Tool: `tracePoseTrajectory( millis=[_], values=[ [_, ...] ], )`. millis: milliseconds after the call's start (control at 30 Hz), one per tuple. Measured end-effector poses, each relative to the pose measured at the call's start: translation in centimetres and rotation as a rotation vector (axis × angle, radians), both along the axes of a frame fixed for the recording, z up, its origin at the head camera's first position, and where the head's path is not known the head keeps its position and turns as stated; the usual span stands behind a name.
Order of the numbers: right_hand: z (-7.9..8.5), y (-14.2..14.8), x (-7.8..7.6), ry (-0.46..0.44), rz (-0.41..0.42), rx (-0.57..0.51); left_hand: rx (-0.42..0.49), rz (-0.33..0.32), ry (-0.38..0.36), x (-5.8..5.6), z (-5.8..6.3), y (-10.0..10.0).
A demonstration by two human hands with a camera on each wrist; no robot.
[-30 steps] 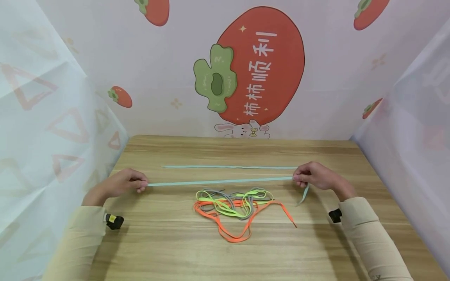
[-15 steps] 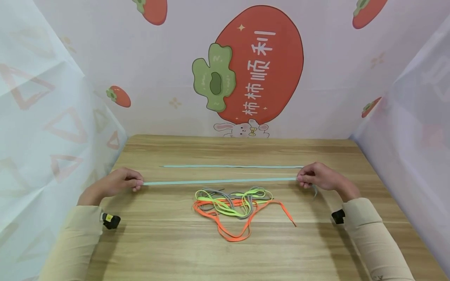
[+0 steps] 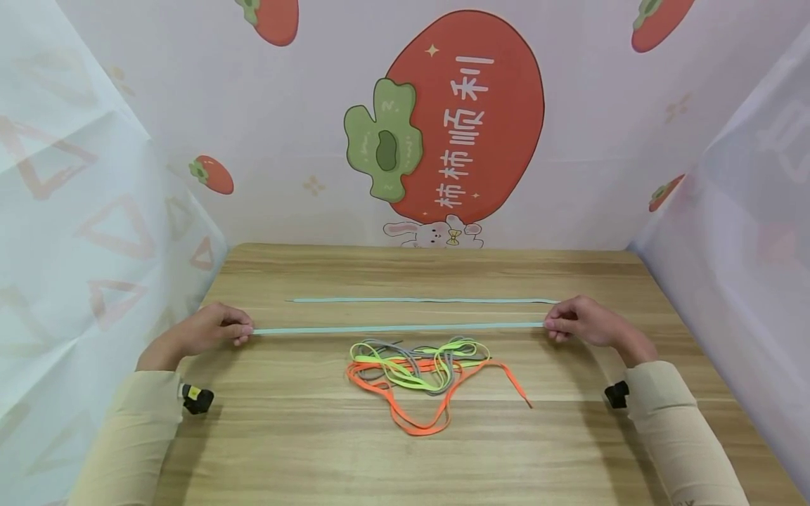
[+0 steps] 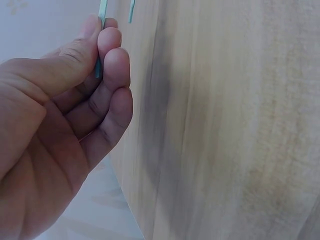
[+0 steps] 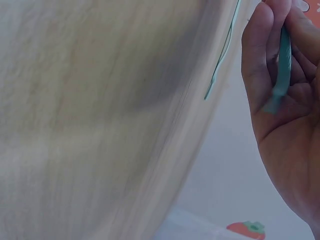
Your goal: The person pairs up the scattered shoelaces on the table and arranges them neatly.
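A flat mint-green shoelace (image 3: 399, 328) stretches straight between my two hands in the head view. My left hand (image 3: 218, 330) pinches its left end between thumb and fingers; in the left wrist view the tip (image 4: 98, 69) pokes out below the thumb. Far to the right, my right hand (image 3: 585, 325) pinches the other end, and a short tail (image 5: 283, 65) hangs down in front of the palm in the right wrist view. Behind the held lace, a second mint-green shoelace (image 3: 418, 300) lies straight across the table, its right end close to my right hand.
Nearer the front, a tangle of shoelaces lies on the wooden table (image 3: 354, 450): a neon yellow lace (image 3: 405, 381), a grey lace (image 3: 451, 383) and an orange lace (image 3: 395, 410). A printed white backdrop (image 3: 285, 126) stands along the back and both sides.
My right hand has slid rightward along the lace toward its end, so the dangling tail has shortened. The left hand has shifted slightly left, and the span between the hands is longer.
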State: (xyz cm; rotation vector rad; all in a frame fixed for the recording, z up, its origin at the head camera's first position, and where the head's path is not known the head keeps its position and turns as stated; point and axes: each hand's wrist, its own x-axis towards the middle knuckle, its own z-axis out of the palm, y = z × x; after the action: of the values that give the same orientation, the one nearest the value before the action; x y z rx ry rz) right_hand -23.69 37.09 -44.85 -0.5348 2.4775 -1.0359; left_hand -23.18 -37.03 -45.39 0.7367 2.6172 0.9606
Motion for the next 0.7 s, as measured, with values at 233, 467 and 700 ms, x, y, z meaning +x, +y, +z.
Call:
tracePoseTrajectory(
  millis=[233, 467, 700],
  values=[
    [-0.1, 1.0, 0.2, 0.002, -0.015, -0.034, -0.029, 0.043, -0.016, -0.2, -0.1, -0.5],
    [-0.3, 2.0, 0.3, 0.045, -0.032, -0.022, -0.047, 0.066, -0.007, -0.2, 0.1, -0.6],
    [-0.3, 2.9, 0.3, 0.024, -0.082, -0.04, -0.086, 0.091, 0.003, -0.5, 0.3, -0.7]
  ],
)
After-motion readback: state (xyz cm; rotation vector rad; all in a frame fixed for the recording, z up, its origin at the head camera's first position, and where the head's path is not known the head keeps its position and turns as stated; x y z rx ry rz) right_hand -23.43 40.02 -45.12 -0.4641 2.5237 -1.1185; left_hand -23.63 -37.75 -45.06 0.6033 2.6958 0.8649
